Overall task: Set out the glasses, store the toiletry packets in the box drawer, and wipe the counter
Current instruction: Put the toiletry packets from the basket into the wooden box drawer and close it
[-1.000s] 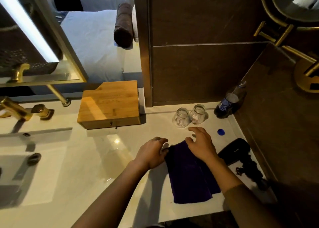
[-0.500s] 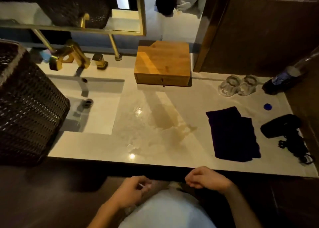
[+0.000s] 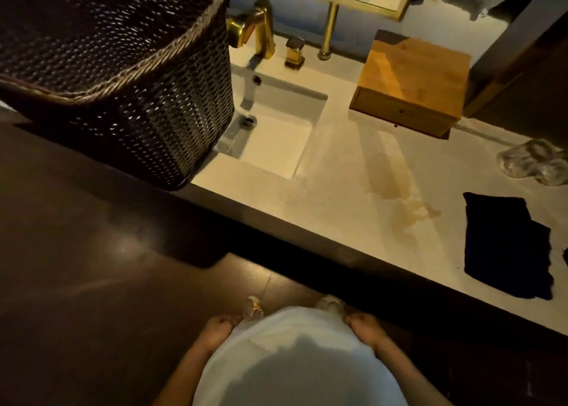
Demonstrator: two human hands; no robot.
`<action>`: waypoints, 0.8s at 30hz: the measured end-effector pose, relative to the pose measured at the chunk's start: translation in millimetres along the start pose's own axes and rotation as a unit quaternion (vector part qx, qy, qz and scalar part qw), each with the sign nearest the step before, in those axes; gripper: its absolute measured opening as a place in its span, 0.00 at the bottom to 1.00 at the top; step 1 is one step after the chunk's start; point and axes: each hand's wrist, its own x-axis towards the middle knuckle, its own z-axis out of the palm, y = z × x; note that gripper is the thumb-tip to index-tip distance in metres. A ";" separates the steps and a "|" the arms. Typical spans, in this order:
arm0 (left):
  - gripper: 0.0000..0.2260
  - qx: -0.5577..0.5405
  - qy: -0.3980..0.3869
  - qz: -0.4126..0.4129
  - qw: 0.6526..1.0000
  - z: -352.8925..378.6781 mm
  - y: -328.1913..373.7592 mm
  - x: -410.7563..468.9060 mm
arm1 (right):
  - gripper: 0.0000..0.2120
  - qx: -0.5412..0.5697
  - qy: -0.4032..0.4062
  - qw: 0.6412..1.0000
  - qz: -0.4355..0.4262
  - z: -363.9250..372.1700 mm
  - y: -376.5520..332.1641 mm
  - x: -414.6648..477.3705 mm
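Head view: left hand (image 3: 218, 328) and right hand (image 3: 365, 328) low at the person's sides, off the counter (image 3: 338, 190), finger state cannot be told; two glasses (image 3: 534, 165) by the right edge; dark cloth (image 3: 504, 245) flat near the front edge; wooden box (image 3: 412, 79) at the back, drawer closed; toiletry packets unseen.

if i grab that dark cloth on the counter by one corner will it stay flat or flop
The cloth will likely flop: it lies folded in limp layers on the counter. It looks thin, so probably light. Its folds would probably fall open, and pushed across that glossy top it may bunch rather than slide flat.
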 end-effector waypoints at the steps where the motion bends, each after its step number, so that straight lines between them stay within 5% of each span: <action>1: 0.12 -0.014 -0.002 -0.003 1.000 -4.5 -5.9 0.3 | 0.13 -0.001 0.010 1.000 -0.009 4.4 -3.2 0.9; 13: 0.08 -0.099 0.063 0.015 0.993 -43.0 -70.6 -16.3 | 0.12 -0.113 0.064 0.983 -0.131 53.6 -75.6 -15.3; 18: 0.09 -0.007 0.137 0.084 0.987 -81.1 -55.0 -30.0 | 0.15 -0.351 0.059 0.887 -0.295 60.5 -138.5 -39.5; 24: 0.13 0.048 0.309 0.223 0.923 -163.4 13.0 -56.2 | 0.08 -0.271 0.132 0.784 -0.543 49.1 -246.6 -81.6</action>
